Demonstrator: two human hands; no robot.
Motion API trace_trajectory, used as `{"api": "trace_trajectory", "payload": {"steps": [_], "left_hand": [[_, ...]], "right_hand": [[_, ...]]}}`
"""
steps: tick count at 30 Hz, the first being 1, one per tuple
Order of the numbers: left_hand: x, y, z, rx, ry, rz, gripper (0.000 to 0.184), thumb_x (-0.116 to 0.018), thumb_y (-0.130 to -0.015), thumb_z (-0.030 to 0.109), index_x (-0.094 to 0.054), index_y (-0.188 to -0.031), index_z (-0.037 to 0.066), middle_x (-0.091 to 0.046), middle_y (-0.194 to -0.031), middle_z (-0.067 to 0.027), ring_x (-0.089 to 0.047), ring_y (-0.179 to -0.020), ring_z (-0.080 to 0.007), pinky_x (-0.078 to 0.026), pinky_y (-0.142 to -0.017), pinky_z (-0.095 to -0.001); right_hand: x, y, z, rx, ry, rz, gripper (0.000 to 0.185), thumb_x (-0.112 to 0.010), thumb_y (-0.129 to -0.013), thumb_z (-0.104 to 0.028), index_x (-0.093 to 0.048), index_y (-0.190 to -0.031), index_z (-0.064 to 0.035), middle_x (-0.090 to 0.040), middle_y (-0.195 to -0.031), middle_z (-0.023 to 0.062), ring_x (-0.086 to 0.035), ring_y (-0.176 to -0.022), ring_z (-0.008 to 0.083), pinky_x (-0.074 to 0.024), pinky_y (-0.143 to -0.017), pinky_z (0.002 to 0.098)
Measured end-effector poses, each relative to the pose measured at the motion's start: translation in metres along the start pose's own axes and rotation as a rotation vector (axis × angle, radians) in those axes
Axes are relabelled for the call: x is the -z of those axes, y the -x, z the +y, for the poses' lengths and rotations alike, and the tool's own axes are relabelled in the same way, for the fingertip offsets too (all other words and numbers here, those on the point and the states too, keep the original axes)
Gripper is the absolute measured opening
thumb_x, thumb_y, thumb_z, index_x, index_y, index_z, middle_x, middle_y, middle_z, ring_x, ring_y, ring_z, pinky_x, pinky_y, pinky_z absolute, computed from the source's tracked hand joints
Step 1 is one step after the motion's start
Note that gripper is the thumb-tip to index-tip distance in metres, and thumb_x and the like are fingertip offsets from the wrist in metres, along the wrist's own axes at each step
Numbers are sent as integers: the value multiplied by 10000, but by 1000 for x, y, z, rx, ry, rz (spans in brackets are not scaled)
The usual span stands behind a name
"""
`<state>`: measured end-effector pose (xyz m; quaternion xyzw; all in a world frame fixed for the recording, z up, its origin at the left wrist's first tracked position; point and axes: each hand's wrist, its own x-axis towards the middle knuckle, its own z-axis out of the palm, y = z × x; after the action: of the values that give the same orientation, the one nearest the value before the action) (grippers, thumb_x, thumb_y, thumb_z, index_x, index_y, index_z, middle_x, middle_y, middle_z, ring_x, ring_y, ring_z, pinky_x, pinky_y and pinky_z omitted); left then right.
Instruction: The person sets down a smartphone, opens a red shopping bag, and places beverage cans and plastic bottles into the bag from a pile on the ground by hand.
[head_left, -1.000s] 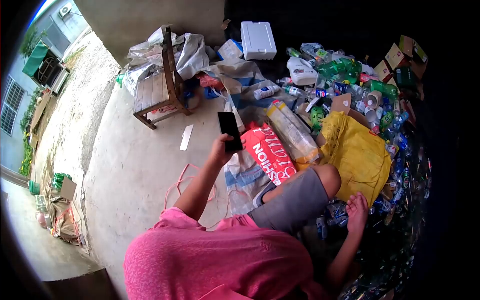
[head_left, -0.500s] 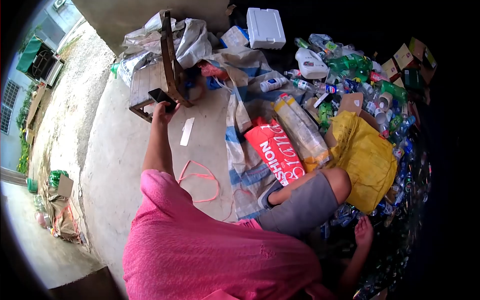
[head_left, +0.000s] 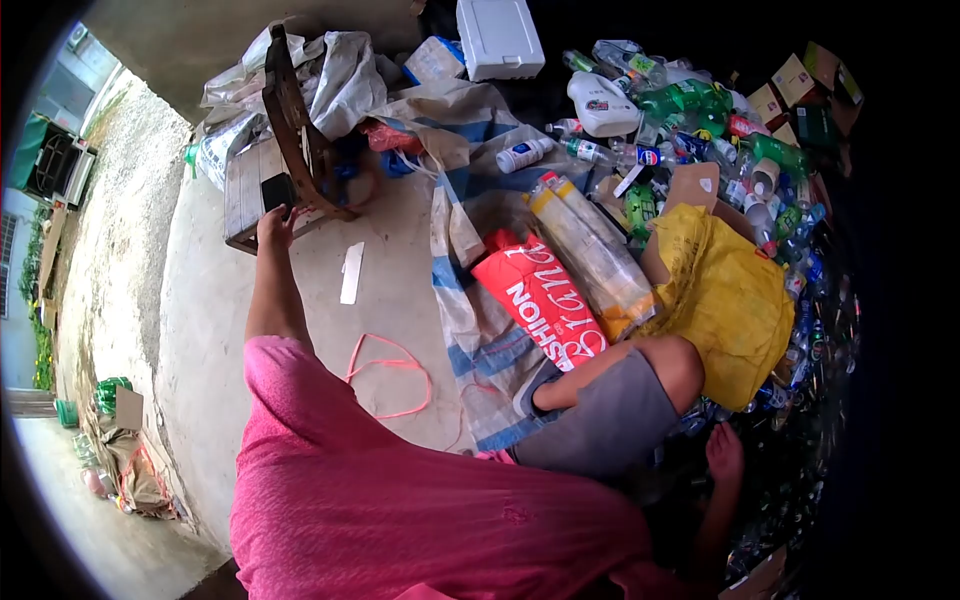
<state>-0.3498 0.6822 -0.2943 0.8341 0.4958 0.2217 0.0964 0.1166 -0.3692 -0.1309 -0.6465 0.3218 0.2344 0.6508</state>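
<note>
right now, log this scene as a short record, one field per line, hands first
left hand: at the near end of the dark phone; gripping or not, unclear
phone position: over the seat of the wooden chair; resting or held, unclear
right hand: low, near the lower edge of the yellow sack; nothing visible in it
floor: white strip, loop of pink cord
red bag: white lettering, on the blue-and-white sheet
containers: many plastic bottles, heaped

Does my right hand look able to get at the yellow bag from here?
Probably yes: your right hand is near the yellow bag, with nothing visible blocking its lower edge; your knee is off to one side.
</note>
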Motion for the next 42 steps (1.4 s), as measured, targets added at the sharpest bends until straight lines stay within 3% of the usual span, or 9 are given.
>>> {"api": "trace_trajectory", "payload": {"steps": [11, 16, 19, 27, 29, 33, 37, 38, 42], "left_hand": [[1, -38, 30, -31, -723, -303, 325, -532, -1003, 278, -722, -883, 44, -719, -878, -169, -692, -761, -351, -574, -666, -401], [-20, -58, 34, 1047, 1250, 259, 239, -609, -876, -87, -545, -1107, -85, -662, -955, -193, -707, -758, -305, -639, -614, -361], [-20, -69, 46, 1136, 1111, 321, 118, -618, -859, -76, -596, -975, -85, -676, -871, -189, -700, -694, -294, -636, -599, -363], [-60, -93, -41, 970, 1371, 186, 441, -571, -956, 137, -439, -1372, 77, -638, -1111, -178, -674, -908, -305, -587, -762, -365], [-51, -63, -13, 762, 1393, 539, 573, -565, -918, 15, -311, -1425, 100, -623, -1058, -222, -676, -844, -353, -608, -721, -387], [-40, 81, 129, 1014, 1072, 465, 381, -606, -845, 75, -498, -1210, 76, -629, -1012, -187, -634, -754, -306, -588, -630, -400], [-95, 289, 267, 1091, 1060, -205, 130, -610, -832, 123, -485, -802, 105, -495, -692, -44, -532, -574, -181, -477, -510, -333], [-102, 336, 312, 1194, 933, -475, 172, -592, -827, 132, -561, -989, 84, -484, -706, -53, -527, -580, -198, -472, -527, -370], [-53, 449, 454, 503, 508, -1574, 167, -609, -872, 202, -623, -1007, 103, -615, -783, -60, -656, -659, -242, -540, -579, -393]], "right_hand": [[-33, 6, 2, -15, -17, -35, 324, -686, -925, -275, -614, -1198, -116, -641, -1080, 37, -606, -958, 162, -496, -857, 299], [-36, 16, 2, -14, 5, 56, 241, -687, -929, -290, -644, -1137, -175, -679, -1024, -24, -642, -922, 125, -525, -756, 296], [-26, 18, 4, 2, -42, 23, 249, -683, -929, -271, -640, -1153, -170, -685, -1044, -11, -651, -939, 140, -538, -774, 311], [-16, 54, -10, 73, -57, 56, 257, -639, -964, -249, -612, -1208, -171, -679, -1069, -4, -641, -938, 131, -530, -802, 305], [-8, 86, -27, 293, 42, 206, 340, -639, -960, -256, -570, -1270, -136, -652, -1116, 16, -606, -955, 138, -497, -853, 302], [47, 132, -48, 552, -289, 95, 344, -603, -982, -180, -551, -1311, -95, -668, -1078, 49, -619, -882, 127, -506, -784, 250], [76, 180, -41, 722, -75, 404, 350, -593, -992, -183, -549, -1321, -73, -671, -1001, 45, -610, -797, 107, -502, -716, 233], [105, 175, -26, 724, 31, 454, 326, -533, -1028, -238, -565, -1308, -73, -673, -1020, 22, -627, -881, 135, -523, -789, 287], [192, 136, 93, 527, -76, 306, 287, -560, -1002, -213, -589, -1257, -84, -660, -941, 24, -594, -744, 92, -495, -688, 243]]}}
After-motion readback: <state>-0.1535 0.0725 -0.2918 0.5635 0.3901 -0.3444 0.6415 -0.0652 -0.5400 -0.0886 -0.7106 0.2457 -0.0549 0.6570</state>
